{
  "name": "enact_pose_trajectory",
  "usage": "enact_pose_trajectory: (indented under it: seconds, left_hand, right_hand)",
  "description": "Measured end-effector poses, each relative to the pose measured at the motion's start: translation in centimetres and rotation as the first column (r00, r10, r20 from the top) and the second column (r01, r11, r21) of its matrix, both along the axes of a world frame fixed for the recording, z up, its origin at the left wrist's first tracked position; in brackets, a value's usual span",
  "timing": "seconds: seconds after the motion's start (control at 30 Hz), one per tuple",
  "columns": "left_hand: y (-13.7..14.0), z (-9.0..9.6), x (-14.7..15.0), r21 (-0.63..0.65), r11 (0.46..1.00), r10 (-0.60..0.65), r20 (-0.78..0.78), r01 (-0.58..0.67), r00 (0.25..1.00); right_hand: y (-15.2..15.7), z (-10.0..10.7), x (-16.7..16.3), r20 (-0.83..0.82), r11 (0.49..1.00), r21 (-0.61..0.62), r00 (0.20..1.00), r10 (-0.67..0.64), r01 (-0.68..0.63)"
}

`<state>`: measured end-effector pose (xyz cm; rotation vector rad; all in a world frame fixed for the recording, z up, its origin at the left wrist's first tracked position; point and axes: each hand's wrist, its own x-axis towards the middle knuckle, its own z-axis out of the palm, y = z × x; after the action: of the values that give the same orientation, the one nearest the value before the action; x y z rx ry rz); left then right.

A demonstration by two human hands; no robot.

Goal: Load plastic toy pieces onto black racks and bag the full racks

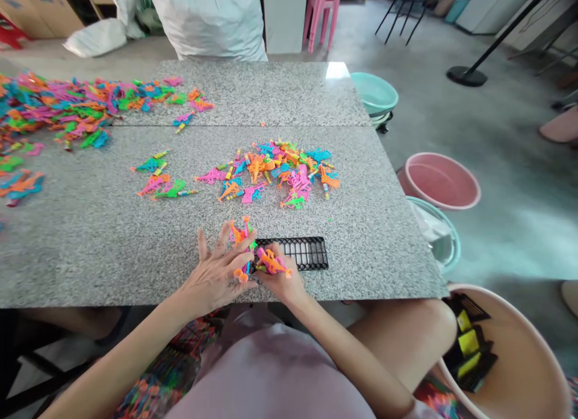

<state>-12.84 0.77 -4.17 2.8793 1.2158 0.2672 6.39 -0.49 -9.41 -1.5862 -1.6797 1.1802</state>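
Observation:
My left hand [220, 273] has its fingers stretched out and spread, touching a few small plastic toy guns [242, 234] in orange, pink, green and blue. These lie at the left end of a black plastic rack [307, 252] with a grid of openings. My right hand [285, 282] is closed around an orange and pink toy gun [274, 262], held over the rack's left half. The fingers of that hand partly hide the rack. Beyond both hands lies a loose pile of coloured toy guns [298, 181], several with yellow or blue tips.
A larger heap of toy guns [85, 103] spreads across the table's far left. Beside the speckled stone table [112, 238], at the right, stand a pink basin [445, 181], a teal basin [374, 93] and a peach tub [524, 347] holding black racks [474, 371]. A white sack [210, 21] stands behind.

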Motion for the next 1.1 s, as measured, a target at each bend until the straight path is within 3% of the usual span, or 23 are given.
enact_pose_trajectory:
  seconds: [0.13, 0.23, 0.4, 0.53, 0.63, 0.7, 0.73, 0.8, 0.9, 1.0, 1.1]
  left_hand:
    - [-0.3, -0.2, 0.1, -0.017, 0.999, 0.033, 0.029, -0.033, 0.999]
    - [-0.5, -0.3, 0.4, -0.018, 0.998, 0.056, 0.084, -0.055, 0.995]
    - [-0.3, -0.6, 0.7, 0.061, 0.998, -0.009, 0.111, 0.002, 0.994]
    - [0.0, -1.5, 0.3, 0.106, 0.994, -0.022, 0.151, 0.006, 0.988]
    - [0.1, -2.2, 0.0, 0.132, 0.991, -0.008, 0.182, -0.016, 0.983]
    - [0.1, -2.4, 0.0, 0.153, 0.988, -0.007, 0.193, -0.024, 0.981]
    - [0.1, -2.4, 0.0, 0.162, 0.986, -0.009, 0.192, -0.022, 0.981]
    - [0.1, -2.2, 0.1, 0.169, 0.985, -0.017, 0.189, -0.015, 0.982]
    - [0.0, -1.9, 0.3, 0.149, 0.989, -0.028, 0.203, -0.003, 0.979]
    - [0.0, -1.6, 0.3, 0.131, 0.991, -0.026, 0.23, -0.005, 0.973]
    - [0.0, -1.3, 0.0, 0.122, 0.993, -0.024, 0.166, 0.004, 0.986]
  right_hand:
    - [0.1, 1.2, -0.5, 0.366, 0.988, 0.033, 0.922, 0.13, -0.152]
    - [0.4, 2.3, -0.9, 0.499, 0.972, 0.021, 0.845, 0.192, -0.234]
    - [-0.1, 3.6, -2.2, 0.535, 0.943, -0.025, 0.793, 0.293, -0.332]
    - [0.2, 3.9, -1.5, 0.514, 0.924, 0.018, 0.796, 0.32, -0.383]
    - [3.8, 4.1, 1.9, 0.526, 0.928, 0.017, 0.792, 0.309, -0.373]
    - [7.4, 4.2, 4.5, 0.601, 0.957, 0.06, 0.776, 0.194, -0.285]
    - [9.0, 4.1, 5.4, 0.65, 0.959, 0.109, 0.748, 0.131, -0.263]
    - [11.2, 3.6, 6.1, 0.755, 0.922, 0.189, 0.651, 0.084, -0.338]
    - [11.1, 2.7, 4.8, 0.82, 0.843, 0.201, 0.556, 0.134, -0.5]
    - [9.8, 2.9, 3.9, 0.765, 0.828, 0.186, 0.607, 0.215, -0.529]
    - [10.6, 4.0, 5.7, 0.722, 0.828, 0.142, 0.63, 0.288, -0.542]
